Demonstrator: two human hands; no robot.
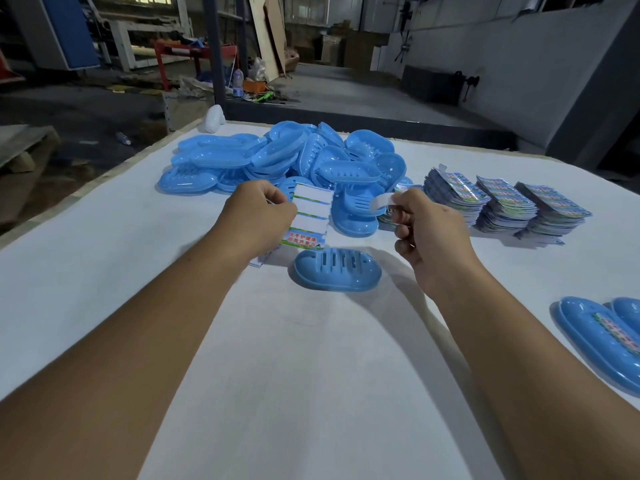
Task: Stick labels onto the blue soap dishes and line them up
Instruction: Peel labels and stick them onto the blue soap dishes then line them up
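One blue soap dish (337, 270) lies on the white table (277, 358) in front of me, slotted and unlabelled. Just above it, my left hand (258, 216) grips a label sheet (310, 216); most of its strips are peeled bare and one printed label is left at the bottom. To the right, my right hand (427, 233) pinches a peeled label (381, 202), curled and white side up. A heap of blue soap dishes (287, 157) lies behind both hands. Two labelled dishes (602, 336) sit at the right edge.
Three stacks of printed label sheets (505, 202) stand on the table's right side, behind my right hand. A white plastic object (215, 118) sits at the table's far edge. Beyond the table is a cluttered workshop floor with a post (214, 50).
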